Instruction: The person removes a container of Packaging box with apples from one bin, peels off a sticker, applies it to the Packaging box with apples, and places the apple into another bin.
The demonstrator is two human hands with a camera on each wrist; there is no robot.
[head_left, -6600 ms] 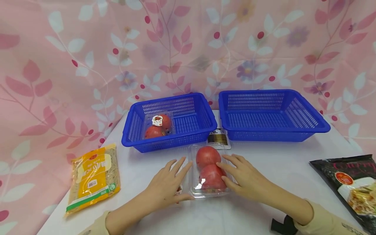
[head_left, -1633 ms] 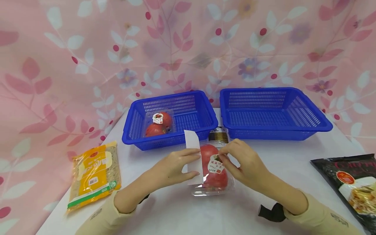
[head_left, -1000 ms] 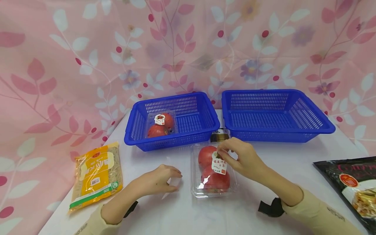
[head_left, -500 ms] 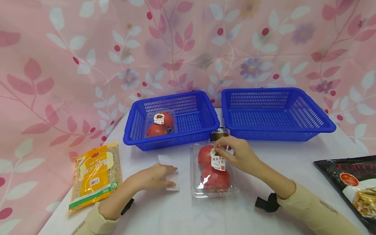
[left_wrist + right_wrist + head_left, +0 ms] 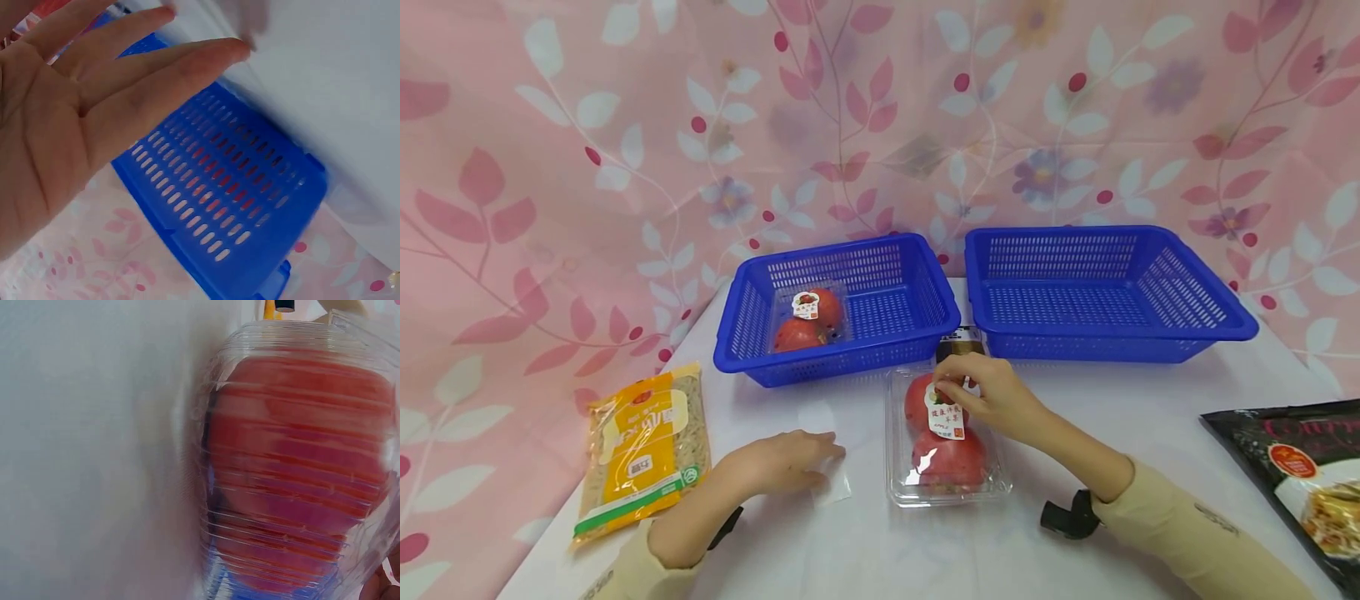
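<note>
A clear plastic box (image 5: pixel 898 487) with two red fruits (image 5: pixel 949 462) lies in the middle of the table in the head view. My right hand (image 5: pixel 996 400) pinches the top of a white printed sticker (image 5: pixel 946 419) over the box lid; how much of it touches the lid, I cannot tell. The box (image 5: pixel 300 456) fills much of the right wrist view. Left of the box, my left hand (image 5: pixel 782 462) is low over a white paper strip (image 5: pixel 835 487), covering part of it. In the left wrist view its fingers (image 5: pixel 169 72) are spread and nearly straight, holding nothing.
Behind stand two blue baskets; the left basket (image 5: pixel 835 367) contains a labelled fruit box (image 5: pixel 775 312), the right one (image 5: pixel 1105 350) stands beside it. A dark-and-white packet (image 5: pixel 961 342) lies between them. A yellow grain bag (image 5: pixel 643 450) is left, a black food bag (image 5: pixel 1292 467) right.
The left hand has brought the paper strip from over the box to the table at left and released it. The right hand has shifted slightly left with the sticker over the lid.
</note>
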